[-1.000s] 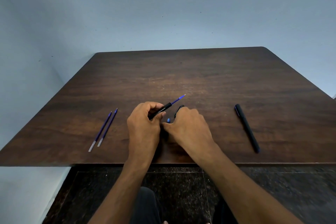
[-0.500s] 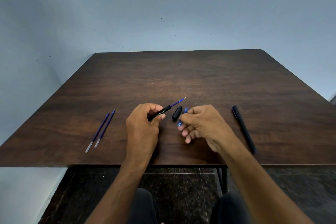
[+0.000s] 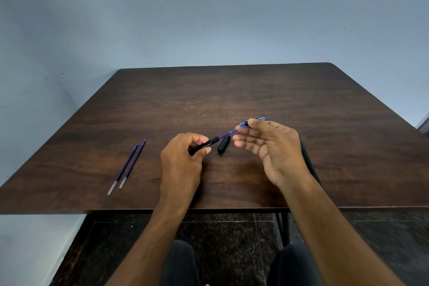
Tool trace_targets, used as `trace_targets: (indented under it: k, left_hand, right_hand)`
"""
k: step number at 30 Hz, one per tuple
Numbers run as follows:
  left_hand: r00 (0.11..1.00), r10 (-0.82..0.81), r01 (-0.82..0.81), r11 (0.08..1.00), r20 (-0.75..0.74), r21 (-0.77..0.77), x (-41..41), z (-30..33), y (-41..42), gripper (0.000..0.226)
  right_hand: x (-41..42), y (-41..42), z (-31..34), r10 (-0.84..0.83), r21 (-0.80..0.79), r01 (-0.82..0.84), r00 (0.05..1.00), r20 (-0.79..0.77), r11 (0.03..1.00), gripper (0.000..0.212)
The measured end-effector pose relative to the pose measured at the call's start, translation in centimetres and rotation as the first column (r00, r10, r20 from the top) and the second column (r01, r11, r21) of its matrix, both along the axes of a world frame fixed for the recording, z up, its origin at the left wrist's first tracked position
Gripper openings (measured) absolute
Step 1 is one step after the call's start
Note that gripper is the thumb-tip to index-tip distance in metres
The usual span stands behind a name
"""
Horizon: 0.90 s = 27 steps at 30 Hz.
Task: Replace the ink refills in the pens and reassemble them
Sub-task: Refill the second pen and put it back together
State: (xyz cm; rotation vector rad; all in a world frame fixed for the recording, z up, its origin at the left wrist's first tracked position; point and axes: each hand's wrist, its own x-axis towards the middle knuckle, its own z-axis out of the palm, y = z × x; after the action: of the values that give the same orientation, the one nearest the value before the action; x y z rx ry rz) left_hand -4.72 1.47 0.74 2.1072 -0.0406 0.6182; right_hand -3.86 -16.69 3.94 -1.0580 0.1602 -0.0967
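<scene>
My left hand (image 3: 183, 160) grips a black pen barrel (image 3: 205, 145) that points up and to the right, with a blue refill (image 3: 228, 134) sticking out of its open end. My right hand (image 3: 271, 146) is raised just right of the refill tip and pinches a small blue tip piece (image 3: 243, 123) between thumb and forefinger. A black pen cap (image 3: 224, 144) lies on the table between my hands. Two loose blue refills (image 3: 128, 165) lie side by side at the left. A second black pen (image 3: 307, 158) lies behind my right wrist, mostly hidden.
The dark wooden table (image 3: 232, 95) stands against a pale blue wall (image 3: 209, 11). Its front edge runs just under my forearms. Below it I see a dark speckled floor (image 3: 232, 239) and my knees.
My right hand has lifted off the table with the blue tip piece and moved up and right, uncovering the black cap. The left hand has held the barrel almost still.
</scene>
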Motion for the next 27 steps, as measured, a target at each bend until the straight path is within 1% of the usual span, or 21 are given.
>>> trace_targets:
  k: [9, 15, 22, 27]
  left_hand:
    - [1.0, -0.006, 0.006, 0.999, 0.003, -0.037, 0.1, -0.1, 0.0, 0.027]
    - [1.0, -0.011, 0.011, 1.0, 0.003, -0.015, 0.1, -0.1, -0.1, 0.025]
    - [1.0, -0.019, 0.019, 1.0, 0.016, 0.001, 0.0, -0.1, -0.2, 0.025]
    - [0.998, -0.062, 0.061, 0.998, 0.03, 0.03, -0.1, -0.1, -0.1, 0.026]
  right_hand:
    - [0.1, -0.1, -0.3, 0.026, -0.042, -0.026, 1.0, 0.006, 0.999, 0.011]
    - [0.1, 0.0, -0.6, 0.044, -0.065, -0.044, 0.999, 0.009, 0.997, 0.01]
    - [0.0, 0.8, -1.0, 0.079, -0.173, -0.075, 0.997, 0.018, 0.982, 0.011]
    - [-0.2, 1.3, -1.1, 0.12, -0.195, -0.118, 0.993, 0.002, 0.974, 0.012]
